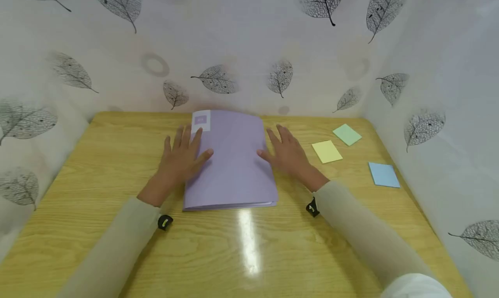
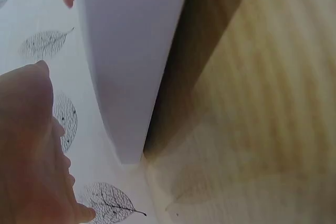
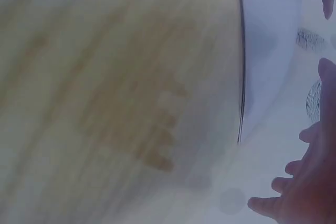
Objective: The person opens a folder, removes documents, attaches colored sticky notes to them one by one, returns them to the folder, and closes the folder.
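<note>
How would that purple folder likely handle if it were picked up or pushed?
The purple folder probably flexes, since its cover bows gently. Lifted by the cover alone, it may fall open, as the near edge shows separate layers. Pushed, it should slide rather than tip: it lies flat on the table, whose glare suggests smoothness.

L grip (image 2: 29,145) nr folder (image 2: 128,61), wd tbl (image 2: 273,87), leaf-print wall (image 2: 95,161)

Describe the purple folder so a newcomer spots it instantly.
On the wooden table, at the far edge, the purple folder lies with the left hand and right hand at its sides. Unlike the sticky notes to its right, it's large and purple, with a white label top left.
</note>
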